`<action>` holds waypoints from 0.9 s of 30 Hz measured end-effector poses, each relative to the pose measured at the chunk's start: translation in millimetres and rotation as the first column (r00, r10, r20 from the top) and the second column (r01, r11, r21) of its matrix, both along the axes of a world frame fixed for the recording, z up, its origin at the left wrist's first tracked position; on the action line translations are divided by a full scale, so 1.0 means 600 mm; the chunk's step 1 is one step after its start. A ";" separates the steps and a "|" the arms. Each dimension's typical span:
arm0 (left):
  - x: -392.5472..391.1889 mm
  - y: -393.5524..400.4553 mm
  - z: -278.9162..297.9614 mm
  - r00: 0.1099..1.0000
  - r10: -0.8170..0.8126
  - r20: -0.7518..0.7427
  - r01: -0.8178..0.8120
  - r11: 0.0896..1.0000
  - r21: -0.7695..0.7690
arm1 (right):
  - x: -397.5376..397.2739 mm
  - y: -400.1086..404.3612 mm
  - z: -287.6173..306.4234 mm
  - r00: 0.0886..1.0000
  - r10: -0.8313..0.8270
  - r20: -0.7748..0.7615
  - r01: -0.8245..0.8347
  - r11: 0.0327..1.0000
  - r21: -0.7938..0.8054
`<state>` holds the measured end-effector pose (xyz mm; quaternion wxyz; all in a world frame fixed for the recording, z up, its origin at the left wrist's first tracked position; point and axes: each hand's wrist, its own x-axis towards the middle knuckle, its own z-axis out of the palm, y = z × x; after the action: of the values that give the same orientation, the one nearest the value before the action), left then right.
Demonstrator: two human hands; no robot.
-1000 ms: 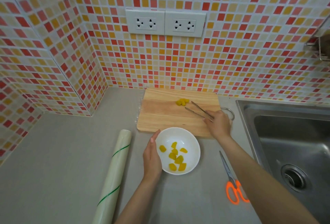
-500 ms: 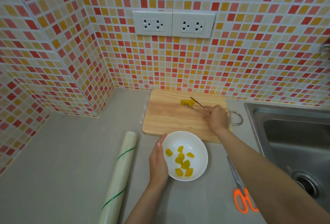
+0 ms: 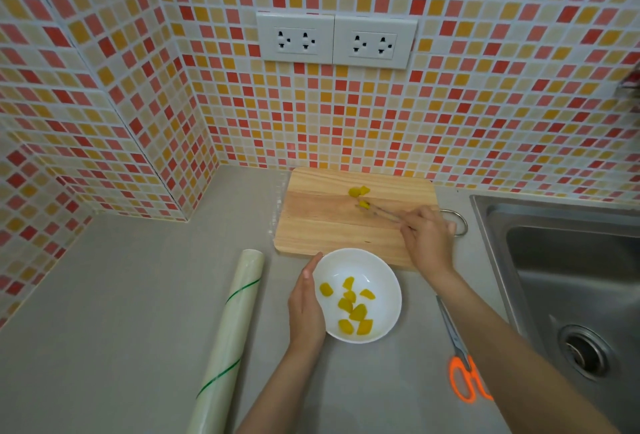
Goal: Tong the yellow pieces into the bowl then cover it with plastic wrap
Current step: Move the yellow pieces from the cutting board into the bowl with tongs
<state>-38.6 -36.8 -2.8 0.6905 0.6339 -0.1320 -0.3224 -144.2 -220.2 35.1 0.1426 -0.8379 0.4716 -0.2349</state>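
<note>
Head view: right hand [image 3: 427, 241] is now lifting a yellow piece [image 3: 363, 205] in closed tongs [image 3: 382, 214] off the board [image 3: 322, 226], bowlward, while left hand [image 3: 306, 309], fingers straight, is steadying the bowl [image 3: 388, 281].

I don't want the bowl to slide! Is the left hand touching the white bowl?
Touching. The head view shows the left hand pressed flat against the white bowl's left rim, with no gap.

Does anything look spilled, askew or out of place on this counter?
Nothing stands out. The bowl sits upright with its yellow pieces inside; the rest lie on the cutting board. The wrap roll and scissors lie flat on the counter.
</note>
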 end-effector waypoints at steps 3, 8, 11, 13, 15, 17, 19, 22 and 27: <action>0.000 0.000 0.001 1.000 -0.003 -0.009 0.003 1.000 -0.003 | -0.042 0.050 -0.003 0.992 0.111 0.054 -0.113 0.993 0.032; 0.001 0.000 0.003 1.000 -0.017 0.000 0.017 1.000 -0.003 | -0.092 0.105 0.001 0.956 0.286 0.069 -0.292 0.951 0.102; 0.001 0.001 0.002 1.000 -0.019 0.000 0.019 1.000 -0.004 | -0.100 0.106 0.010 0.941 0.334 0.049 -0.337 0.931 0.141; 0.001 0.001 0.003 1.000 -0.020 0.003 0.020 1.000 0.000 | -0.100 0.100 0.017 0.941 0.334 0.058 -0.339 0.926 0.163; 0.001 0.001 0.005 1.000 -0.018 0.006 0.018 1.000 0.002 | -0.095 0.088 0.023 0.947 0.311 0.078 -0.320 0.933 0.163; 0.000 0.000 0.005 1.000 -0.009 -0.003 0.009 1.000 0.003 | -0.088 0.075 0.025 0.954 0.285 0.095 -0.297 0.942 0.156; 0.000 0.000 0.005 1.000 -0.004 -0.013 0.004 1.000 0.005 | -0.080 0.062 0.020 0.957 0.270 0.108 -0.284 0.947 0.150; -0.001 0.000 0.007 1.000 -0.001 -0.017 0.001 1.000 0.015 | -0.063 0.041 0.002 0.978 0.170 0.125 -0.189 0.969 0.162; 0.000 0.000 0.008 1.000 0.001 -0.025 0.000 1.000 0.025 | -0.018 -0.010 -0.024 0.998 -0.059 0.009 0.055 0.972 0.227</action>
<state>-38.5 -36.9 2.1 0.6840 0.6386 -0.1193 -0.3318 -154.9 -226.1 20.7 0.2343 -0.8002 0.5182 -0.1903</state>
